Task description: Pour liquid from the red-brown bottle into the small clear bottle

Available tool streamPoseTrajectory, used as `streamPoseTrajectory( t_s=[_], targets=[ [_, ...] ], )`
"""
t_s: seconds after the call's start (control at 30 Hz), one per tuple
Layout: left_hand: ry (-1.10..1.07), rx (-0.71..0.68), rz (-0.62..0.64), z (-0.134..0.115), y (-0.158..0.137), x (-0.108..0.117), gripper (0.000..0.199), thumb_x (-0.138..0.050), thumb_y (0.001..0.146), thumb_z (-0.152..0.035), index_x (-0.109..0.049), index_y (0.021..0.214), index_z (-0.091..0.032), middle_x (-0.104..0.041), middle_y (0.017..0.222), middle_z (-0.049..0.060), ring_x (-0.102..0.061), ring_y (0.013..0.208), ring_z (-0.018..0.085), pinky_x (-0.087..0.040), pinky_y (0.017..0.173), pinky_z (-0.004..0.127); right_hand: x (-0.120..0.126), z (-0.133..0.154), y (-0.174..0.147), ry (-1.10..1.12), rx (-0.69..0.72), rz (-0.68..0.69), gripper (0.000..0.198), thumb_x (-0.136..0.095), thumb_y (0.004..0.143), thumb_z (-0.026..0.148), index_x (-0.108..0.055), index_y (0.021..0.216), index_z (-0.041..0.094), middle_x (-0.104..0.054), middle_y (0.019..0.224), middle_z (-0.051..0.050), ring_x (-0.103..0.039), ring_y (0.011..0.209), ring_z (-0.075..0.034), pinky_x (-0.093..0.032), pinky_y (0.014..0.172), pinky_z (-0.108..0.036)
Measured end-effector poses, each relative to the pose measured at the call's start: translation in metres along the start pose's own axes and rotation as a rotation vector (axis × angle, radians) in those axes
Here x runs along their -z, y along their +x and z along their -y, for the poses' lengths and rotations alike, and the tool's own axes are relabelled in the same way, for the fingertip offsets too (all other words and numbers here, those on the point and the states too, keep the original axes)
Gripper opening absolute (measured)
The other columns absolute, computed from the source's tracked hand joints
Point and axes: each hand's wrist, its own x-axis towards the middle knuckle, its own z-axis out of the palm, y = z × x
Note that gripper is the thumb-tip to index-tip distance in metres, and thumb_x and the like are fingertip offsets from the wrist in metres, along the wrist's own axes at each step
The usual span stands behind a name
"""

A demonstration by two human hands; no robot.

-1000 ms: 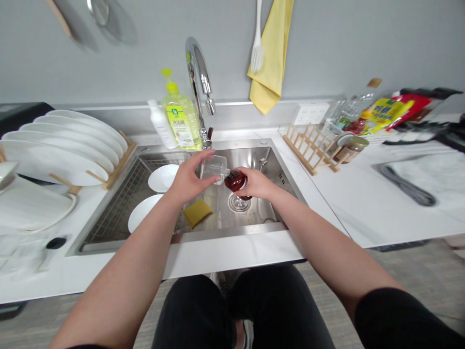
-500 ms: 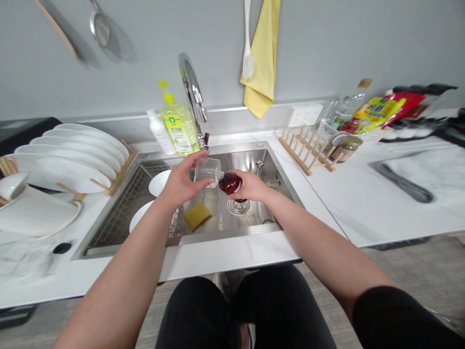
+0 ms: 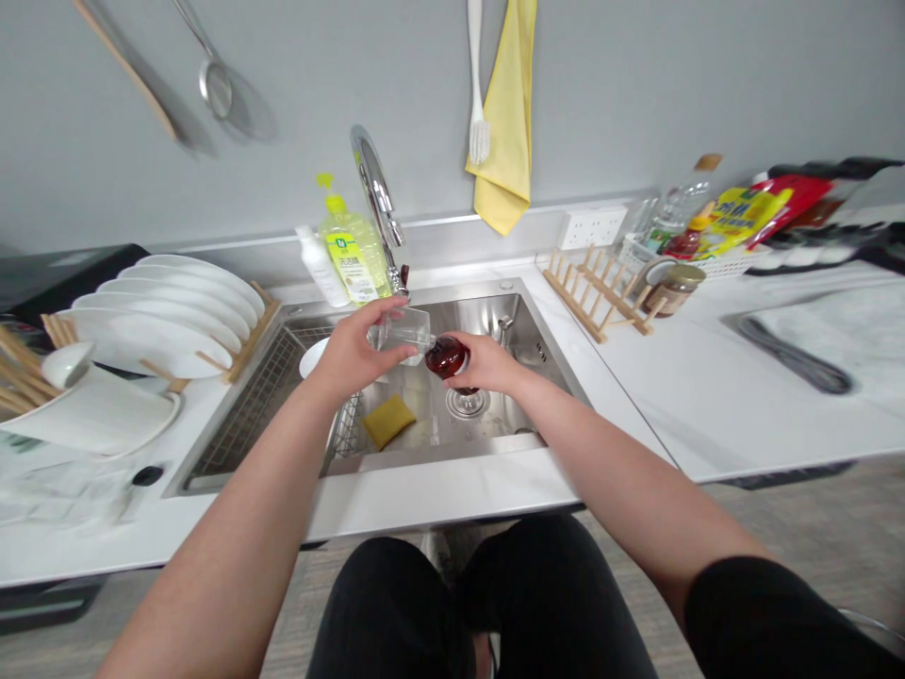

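Over the sink (image 3: 452,459), my left hand (image 3: 357,351) holds a clear, square-sided container (image 3: 416,325) between thumb and fingers. My right hand (image 3: 489,363) is wrapped round a dark red-brown bottle (image 3: 445,357), tilted on its side with its narrow end towards the container. The two meet or nearly meet; I cannot tell whether liquid passes between them. Below them a yellow sponge (image 3: 388,422) lies in the sink, left of the drain (image 3: 467,404). Partly behind my left hand shows a white bowl (image 3: 311,358) on a wire rack (image 3: 344,426).
Behind the sink rise the faucet (image 3: 374,179) and a yellow-green soap bottle (image 3: 352,250). White plates (image 3: 159,339) stand in a rack at left, near a white utensil holder (image 3: 117,415). An unfilled wooden rack (image 3: 598,297) and a jar (image 3: 675,288) are at right.
The view has shifted slightly, showing more of the left counter. Both hands keep their hold, with the container and the bottle in nearly the same positions.
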Motion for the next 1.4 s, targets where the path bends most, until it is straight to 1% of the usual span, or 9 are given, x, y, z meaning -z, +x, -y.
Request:
streamPoseTrajectory(
  t_s=[0.27,0.47,0.73,0.9,1.07,1.2,1.4],
  targets=[
    [0.017,0.004,0.003,-0.005,0.005,0.003,0.075,-0.096,0.086,-0.046,-0.071,0.153,-0.026,-0.083,0.133,0.011,-0.078,0.123,0.032,-0.058,0.118,0.053,0.000,0.002,0.000,0.007,0.001,-0.018,0.082,-0.105,0.068,0.026,-0.076,0.144,0.028,-0.087,0.128,-0.005,-0.084,0.117,-0.033,-0.065,0.107,-0.047],
    [0.007,0.004,0.019,-0.011,0.011,0.005,0.076,-0.097,0.084,-0.049,-0.071,0.151,-0.025,-0.083,0.134,0.011,-0.078,0.124,0.033,-0.058,0.118,0.054,0.001,0.002,0.000,0.018,0.016,-0.036,0.082,-0.105,0.068,0.026,-0.075,0.145,0.026,-0.087,0.131,-0.006,-0.083,0.120,-0.032,-0.064,0.110,-0.048],
    [0.045,-0.003,0.041,-0.013,0.016,0.009,0.076,-0.095,0.085,-0.053,-0.072,0.151,-0.024,-0.083,0.133,0.011,-0.077,0.118,0.030,-0.058,0.116,0.053,0.001,0.004,0.000,0.052,0.000,-0.038,0.082,-0.105,0.068,0.025,-0.076,0.144,0.029,-0.087,0.132,-0.005,-0.083,0.122,-0.033,-0.064,0.114,-0.050],
    [0.073,-0.020,0.065,-0.020,0.019,0.014,0.077,-0.095,0.085,-0.054,-0.071,0.152,-0.026,-0.082,0.136,0.011,-0.076,0.120,0.030,-0.060,0.115,0.052,0.000,0.004,-0.001,0.073,0.004,-0.049,0.084,-0.105,0.068,0.027,-0.075,0.146,0.031,-0.086,0.134,-0.004,-0.083,0.124,-0.034,-0.064,0.116,-0.052],
    [0.090,-0.033,0.070,-0.028,0.023,0.017,0.075,-0.095,0.086,-0.052,-0.071,0.152,-0.026,-0.080,0.142,0.010,-0.077,0.122,0.030,-0.062,0.113,0.050,-0.001,0.003,-0.001,0.119,0.024,-0.065,0.085,-0.105,0.068,0.029,-0.074,0.148,0.029,-0.086,0.135,-0.005,-0.082,0.125,-0.033,-0.063,0.116,-0.051],
    [0.127,-0.030,0.075,-0.031,0.025,0.019,0.076,-0.097,0.084,-0.048,-0.071,0.153,-0.027,-0.081,0.139,0.010,-0.076,0.122,0.030,-0.062,0.111,0.049,-0.001,0.003,-0.001,0.127,0.036,-0.075,0.087,-0.106,0.067,0.030,-0.075,0.148,0.028,-0.085,0.137,-0.006,-0.082,0.126,-0.034,-0.062,0.118,-0.051],
    [0.153,-0.035,0.091,-0.040,0.028,0.024,0.076,-0.097,0.084,-0.047,-0.072,0.153,-0.027,-0.082,0.136,0.009,-0.077,0.121,0.030,-0.061,0.113,0.049,-0.001,0.006,-0.001,0.142,0.023,-0.086,0.086,-0.106,0.067,0.028,-0.075,0.147,0.029,-0.085,0.139,-0.007,-0.081,0.129,-0.035,-0.062,0.120,-0.052]
  ],
)
